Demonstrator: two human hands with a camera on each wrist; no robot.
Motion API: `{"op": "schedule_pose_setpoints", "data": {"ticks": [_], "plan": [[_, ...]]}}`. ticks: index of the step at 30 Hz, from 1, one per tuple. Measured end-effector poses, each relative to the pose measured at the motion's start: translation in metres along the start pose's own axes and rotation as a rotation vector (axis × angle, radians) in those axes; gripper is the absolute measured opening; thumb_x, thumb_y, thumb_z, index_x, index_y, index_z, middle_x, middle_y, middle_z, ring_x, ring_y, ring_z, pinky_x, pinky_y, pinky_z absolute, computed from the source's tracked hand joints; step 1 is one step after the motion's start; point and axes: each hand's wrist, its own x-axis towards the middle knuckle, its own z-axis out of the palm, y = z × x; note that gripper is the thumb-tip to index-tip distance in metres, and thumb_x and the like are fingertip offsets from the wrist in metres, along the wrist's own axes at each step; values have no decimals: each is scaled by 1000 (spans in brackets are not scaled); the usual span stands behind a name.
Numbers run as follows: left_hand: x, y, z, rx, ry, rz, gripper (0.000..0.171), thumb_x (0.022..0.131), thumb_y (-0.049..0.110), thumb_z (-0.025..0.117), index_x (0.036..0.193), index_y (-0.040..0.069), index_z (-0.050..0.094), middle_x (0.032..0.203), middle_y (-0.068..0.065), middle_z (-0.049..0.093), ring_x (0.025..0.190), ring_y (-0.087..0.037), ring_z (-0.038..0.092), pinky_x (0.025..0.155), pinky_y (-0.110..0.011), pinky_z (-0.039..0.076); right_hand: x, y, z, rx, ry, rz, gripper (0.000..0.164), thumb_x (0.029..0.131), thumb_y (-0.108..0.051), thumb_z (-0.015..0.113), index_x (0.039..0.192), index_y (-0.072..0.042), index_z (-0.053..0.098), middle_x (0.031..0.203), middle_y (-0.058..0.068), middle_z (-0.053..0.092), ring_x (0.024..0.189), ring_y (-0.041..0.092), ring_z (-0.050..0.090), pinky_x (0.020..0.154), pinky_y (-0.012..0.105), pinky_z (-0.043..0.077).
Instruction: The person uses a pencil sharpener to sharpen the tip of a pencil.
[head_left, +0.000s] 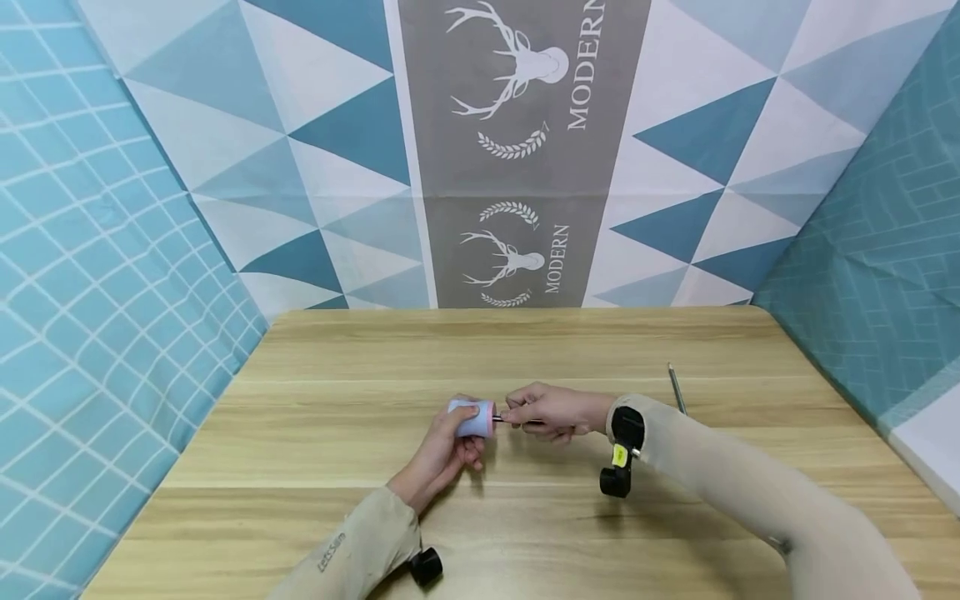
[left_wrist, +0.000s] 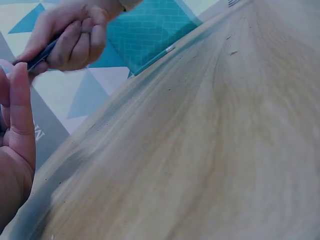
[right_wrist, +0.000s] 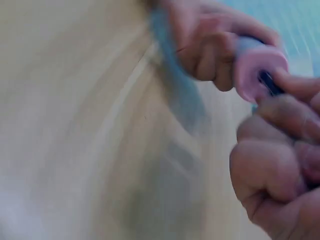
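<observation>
My left hand (head_left: 441, 454) grips a small light blue cylinder (head_left: 476, 427) with a pink end, held sideways over the wooden table, thumb along its near side. Facing it, my right hand (head_left: 553, 410) pinches a slim dark stick like a pencil (right_wrist: 270, 83) between thumb and fingers. The stick's tip goes into the recess of the pink end (right_wrist: 243, 75), as the right wrist view shows. In the left wrist view the dark stick (left_wrist: 44, 54) runs back into the right fist, and the cylinder is mostly hidden behind the left fingers (left_wrist: 21, 105).
A slender grey-green pencil-like stick (head_left: 677, 388) lies on the wooden table (head_left: 360, 350), beyond the right forearm. Patterned cloths hang at the back and on both sides. Each wrist carries a black camera mount (head_left: 617, 482).
</observation>
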Motion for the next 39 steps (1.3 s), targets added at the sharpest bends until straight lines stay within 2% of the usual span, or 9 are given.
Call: {"op": "schedule_pose_setpoints", "data": {"ticks": [5, 9, 11, 16, 18, 23, 28, 33, 39], "plan": [[-1, 0, 1, 17, -7, 10, 27, 92, 18, 51, 115, 5, 46, 56, 0, 59, 38, -4, 50, 39, -22, 51, 1, 4, -4, 231, -67, 134, 23, 105, -24, 47, 90, -7, 48, 48, -7, 27, 39, 5, 19, 35, 19, 15], [0, 0, 2, 23, -21, 16, 25, 91, 19, 52, 113, 6, 48, 56, 1, 59, 39, -4, 51, 40, -22, 51, -4, 2, -2, 38, 29, 71, 29, 102, -26, 53, 89, 0, 51, 48, -6, 28, 40, 6, 21, 36, 20, 19], [1, -1, 2, 21, -32, 15, 23, 92, 18, 52, 112, 7, 49, 56, 1, 59, 39, -4, 51, 40, -22, 52, -8, 0, 2, -217, 121, -38, 30, 101, -26, 57, 85, -1, 53, 50, -8, 32, 42, 5, 26, 38, 19, 23], [2, -2, 3, 23, -23, 4, 20, 94, 18, 49, 111, 8, 49, 56, 1, 59, 40, -4, 51, 41, -22, 52, -20, 1, 15, -1169, 411, -484, 22, 98, -23, 63, 83, -12, 53, 60, -9, 46, 48, 3, 38, 42, 18, 35], [2, -2, 2, 25, -10, 0, 20, 95, 19, 49, 112, 8, 49, 56, 1, 58, 40, -4, 49, 41, -22, 51, -22, 5, 19, -1503, 514, -647, 20, 102, -21, 54, 85, -11, 52, 64, -6, 50, 49, 5, 43, 41, 19, 38], [2, -1, 1, 39, -9, -18, 23, 95, 20, 48, 113, 7, 48, 55, 1, 57, 39, -4, 48, 40, -21, 49, -19, 18, 19, -1979, 643, -885, 36, 109, -13, 22, 87, -8, 51, 72, -1, 55, 51, 10, 48, 40, 20, 40], [2, 0, 1, 48, -18, -39, 23, 96, 20, 47, 114, 6, 48, 56, 2, 58, 40, -4, 48, 41, -21, 49, -11, 23, 19, -1957, 663, -915, 40, 111, -19, 19, 87, -8, 49, 60, -3, 49, 45, 7, 38, 37, 18, 29], [3, -1, -1, 24, 19, -53, 23, 96, 21, 46, 115, 7, 44, 56, 2, 57, 41, -5, 48, 40, -20, 47, -4, 18, 22, -1766, 552, -797, 38, 111, -25, 21, 91, -8, 49, 55, -6, 42, 45, 4, 29, 37, 16, 25], [2, 0, -2, -24, 19, -57, 20, 96, 21, 45, 110, 7, 44, 54, 2, 57, 40, -4, 50, 39, -19, 48, -1, 3, 21, -1246, 370, -550, 21, 101, -17, 57, 83, -12, 46, 56, -12, 34, 46, 0, 33, 40, 15, 30]]}}
